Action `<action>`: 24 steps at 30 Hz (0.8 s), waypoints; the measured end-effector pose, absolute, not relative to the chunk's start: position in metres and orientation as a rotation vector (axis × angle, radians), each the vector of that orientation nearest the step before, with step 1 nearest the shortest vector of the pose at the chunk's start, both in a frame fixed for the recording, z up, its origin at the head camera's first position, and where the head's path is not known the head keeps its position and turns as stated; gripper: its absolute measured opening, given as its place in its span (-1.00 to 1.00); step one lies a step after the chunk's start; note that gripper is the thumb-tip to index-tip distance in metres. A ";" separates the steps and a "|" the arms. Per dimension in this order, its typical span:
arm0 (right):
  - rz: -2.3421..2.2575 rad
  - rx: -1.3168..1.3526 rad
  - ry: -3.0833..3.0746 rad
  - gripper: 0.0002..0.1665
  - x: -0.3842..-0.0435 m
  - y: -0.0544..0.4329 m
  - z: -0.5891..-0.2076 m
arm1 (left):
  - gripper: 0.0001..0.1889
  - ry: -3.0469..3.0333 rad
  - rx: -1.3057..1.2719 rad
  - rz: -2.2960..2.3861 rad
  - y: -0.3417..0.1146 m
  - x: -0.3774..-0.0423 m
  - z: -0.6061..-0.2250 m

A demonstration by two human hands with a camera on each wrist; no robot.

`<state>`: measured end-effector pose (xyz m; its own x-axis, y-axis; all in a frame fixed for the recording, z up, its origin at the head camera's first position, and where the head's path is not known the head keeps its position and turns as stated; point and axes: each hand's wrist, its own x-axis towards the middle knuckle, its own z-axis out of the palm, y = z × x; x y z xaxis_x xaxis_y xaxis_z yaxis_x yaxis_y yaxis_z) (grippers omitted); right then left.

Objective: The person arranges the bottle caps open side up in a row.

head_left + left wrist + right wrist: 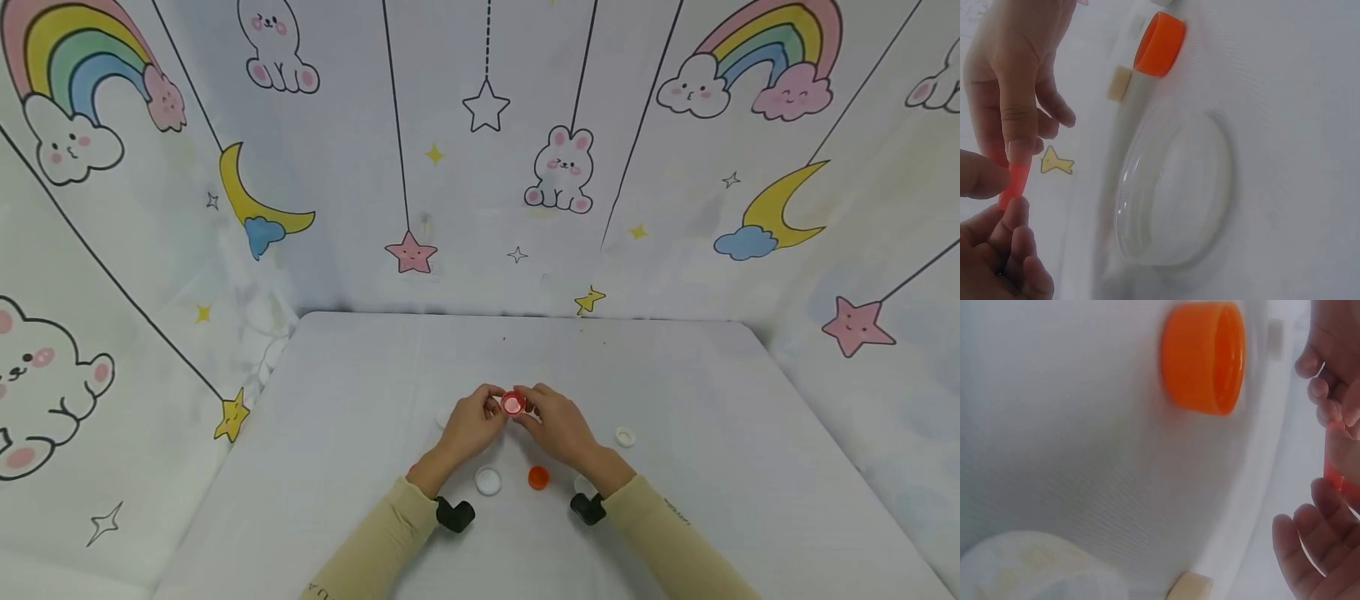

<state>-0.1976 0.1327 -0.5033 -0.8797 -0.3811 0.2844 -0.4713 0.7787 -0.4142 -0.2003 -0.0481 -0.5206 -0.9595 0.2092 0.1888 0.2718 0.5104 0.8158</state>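
Observation:
In the head view, a small round red bottle cap (513,404) is held above the table between the two hands, its hollow side toward the camera. My left hand (474,423) pinches its left edge between thumb and fingers. From the other side, my right hand (558,423) grips the right edge. Both wrist views show the red cap side-on, with fingertips of both hands on it and partly hiding it. Below the hands, on the table, lie an orange cap (538,477) and a clear, whitish round lid (488,481).
A white ring-shaped cap (626,437) lies right of the right hand. Another whitish cap (582,484) is partly hidden by the right wrist. A pale piece (442,422) and a bit of red (412,470) show beside the left arm. A printed curtain surrounds the white table (360,367).

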 end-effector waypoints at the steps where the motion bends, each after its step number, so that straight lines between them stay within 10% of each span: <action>1: 0.719 0.672 -2.787 -0.39 -0.197 0.133 -0.504 | -0.71 -2.668 -0.436 -1.447 -0.048 -0.200 -0.521; 24: 0.727 0.643 -2.798 -0.40 -0.197 0.135 -0.513 | -0.61 -2.702 -0.501 -1.146 -0.046 -0.199 -0.528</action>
